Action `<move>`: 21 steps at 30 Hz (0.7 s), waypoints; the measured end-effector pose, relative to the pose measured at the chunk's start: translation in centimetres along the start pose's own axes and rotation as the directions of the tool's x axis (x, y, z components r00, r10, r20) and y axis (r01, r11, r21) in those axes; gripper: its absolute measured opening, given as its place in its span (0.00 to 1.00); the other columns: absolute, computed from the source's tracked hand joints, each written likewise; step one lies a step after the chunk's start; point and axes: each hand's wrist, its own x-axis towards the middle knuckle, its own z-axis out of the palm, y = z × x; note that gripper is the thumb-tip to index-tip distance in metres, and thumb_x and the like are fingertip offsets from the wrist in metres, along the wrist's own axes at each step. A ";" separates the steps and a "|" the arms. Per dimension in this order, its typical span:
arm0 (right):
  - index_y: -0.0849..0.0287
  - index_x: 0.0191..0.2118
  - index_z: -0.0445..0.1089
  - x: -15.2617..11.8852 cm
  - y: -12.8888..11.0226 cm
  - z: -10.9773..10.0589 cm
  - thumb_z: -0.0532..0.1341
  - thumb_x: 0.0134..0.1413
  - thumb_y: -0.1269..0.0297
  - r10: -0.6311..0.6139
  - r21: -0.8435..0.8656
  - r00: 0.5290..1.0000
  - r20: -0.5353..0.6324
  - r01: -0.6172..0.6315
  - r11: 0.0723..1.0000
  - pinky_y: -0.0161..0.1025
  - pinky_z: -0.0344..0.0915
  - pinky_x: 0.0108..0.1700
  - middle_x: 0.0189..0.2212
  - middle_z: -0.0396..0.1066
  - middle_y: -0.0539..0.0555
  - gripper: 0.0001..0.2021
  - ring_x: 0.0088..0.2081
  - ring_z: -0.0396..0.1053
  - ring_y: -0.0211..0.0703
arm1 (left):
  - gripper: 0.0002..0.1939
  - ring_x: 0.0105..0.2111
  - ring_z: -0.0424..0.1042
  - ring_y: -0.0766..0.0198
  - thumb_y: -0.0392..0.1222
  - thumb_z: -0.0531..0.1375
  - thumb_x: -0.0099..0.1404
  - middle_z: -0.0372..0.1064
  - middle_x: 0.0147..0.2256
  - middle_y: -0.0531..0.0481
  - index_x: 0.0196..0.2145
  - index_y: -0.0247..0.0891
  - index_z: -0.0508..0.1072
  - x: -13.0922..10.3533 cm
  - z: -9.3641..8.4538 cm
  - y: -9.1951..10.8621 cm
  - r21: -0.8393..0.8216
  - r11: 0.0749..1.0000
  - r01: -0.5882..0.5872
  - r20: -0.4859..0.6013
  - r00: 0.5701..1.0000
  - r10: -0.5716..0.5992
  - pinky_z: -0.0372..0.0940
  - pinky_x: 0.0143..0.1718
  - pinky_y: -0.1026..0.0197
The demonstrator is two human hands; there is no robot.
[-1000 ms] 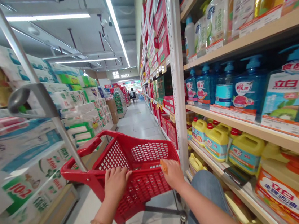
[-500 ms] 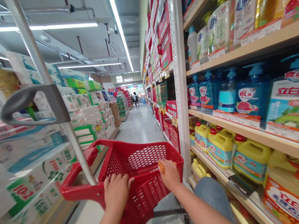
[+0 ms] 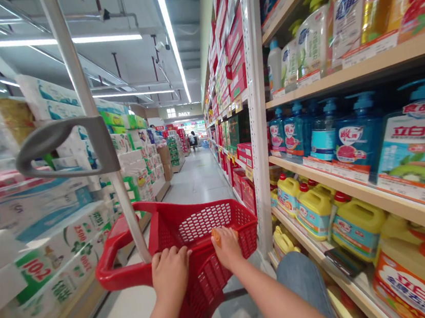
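A red plastic rolling shopping basket (image 3: 207,278) with perforated walls stands in front of me, with a grey pull handle (image 3: 102,144) on a metal pole rising at its left. My left hand (image 3: 171,270) is closed over the basket's near rim, close to the foot of the pole. At the same rim further right, my right hand (image 3: 228,247) is closed round a small orange object (image 3: 216,237), its kind hidden by the fingers. The basket's floor is hidden from view.
Stacked paper packs (image 3: 65,254) line the left side. On the right, shelves hold blue pump bottles (image 3: 360,130) and yellow jugs (image 3: 355,221) close to my knee (image 3: 303,282). A white post (image 3: 258,122) stands beside the basket. The aisle floor (image 3: 197,176) runs ahead to a distant person.
The pull handle and pole have shifted right in view, and the basket has turned slightly. My right hand has moved a little left with the orange object; my left hand stays on the rim.
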 end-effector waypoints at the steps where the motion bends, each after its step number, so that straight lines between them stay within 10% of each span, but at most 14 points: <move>1: 0.58 0.54 0.67 -0.3 -0.5 0.4 0.54 0.62 0.62 -0.011 0.007 1.000 0.007 0.011 1.000 0.56 0.50 0.63 0.52 0.70 0.58 0.17 0.58 0.62 0.51 | 0.18 0.35 0.70 0.53 0.45 0.48 0.70 0.73 0.29 0.46 0.34 0.42 0.77 0.0 0.0 0.2 0.007 1.000 0.006 -0.007 1.000 -0.006 0.54 0.42 0.50; 8: 0.58 0.61 0.61 -1.5 -1.4 1.0 0.53 0.63 0.59 -0.192 0.057 0.981 0.017 0.190 0.980 0.55 0.48 0.65 0.59 0.64 0.58 0.22 0.62 0.56 0.49 | 0.09 0.44 0.72 0.57 0.43 0.58 0.64 0.76 0.41 0.50 0.42 0.46 0.75 -1.1 -1.6 -2.7 -0.179 0.944 -0.277 -0.359 0.912 0.199 0.57 0.49 0.52; 11: 0.58 0.58 0.63 -1.1 -0.6 0.1 0.53 0.63 0.61 -0.103 0.062 0.994 0.026 0.101 0.993 0.58 0.50 0.64 0.57 0.66 0.59 0.20 0.61 0.59 0.50 | 0.06 0.42 0.72 0.54 0.45 0.60 0.61 0.75 0.36 0.46 0.34 0.41 0.74 -1.6 -2.9 -7.3 -0.193 0.977 -0.086 -0.617 0.786 -0.052 0.59 0.48 0.51; 13: 0.57 0.58 0.64 -1.1 -1.0 -0.2 0.53 0.63 0.61 -0.104 0.097 0.994 0.037 0.100 0.990 0.58 0.50 0.64 0.57 0.66 0.58 0.20 0.61 0.58 0.50 | 0.13 0.39 0.72 0.52 0.47 0.54 0.65 0.75 0.35 0.41 0.35 0.37 0.74 -1.7 -3.3 -9.8 -0.165 0.982 0.089 -0.509 0.845 -0.162 0.61 0.46 0.49; 16: 0.56 0.60 0.61 -1.7 -2.4 -0.1 0.54 0.62 0.61 -0.202 0.170 0.978 0.061 0.189 0.967 0.56 0.49 0.64 0.58 0.64 0.57 0.21 0.62 0.57 0.48 | 0.21 0.34 0.72 0.55 0.48 0.48 0.68 0.76 0.29 0.43 0.26 0.39 0.75 -1.7 -3.5 -11.4 -0.100 0.995 0.004 -0.273 0.961 -0.031 0.63 0.42 0.52; 21: 0.55 0.57 0.65 -0.6 -2.5 -0.1 0.53 0.63 0.61 -0.170 0.171 0.984 0.059 0.158 0.973 0.54 0.51 0.63 0.54 0.69 0.57 0.19 0.58 0.62 0.48 | 0.26 0.27 0.70 0.57 0.49 0.48 0.68 0.72 0.21 0.46 0.17 0.41 0.71 -2.4 -4.2 -10.2 -0.109 0.994 -0.019 -0.192 0.981 -0.002 0.63 0.37 0.53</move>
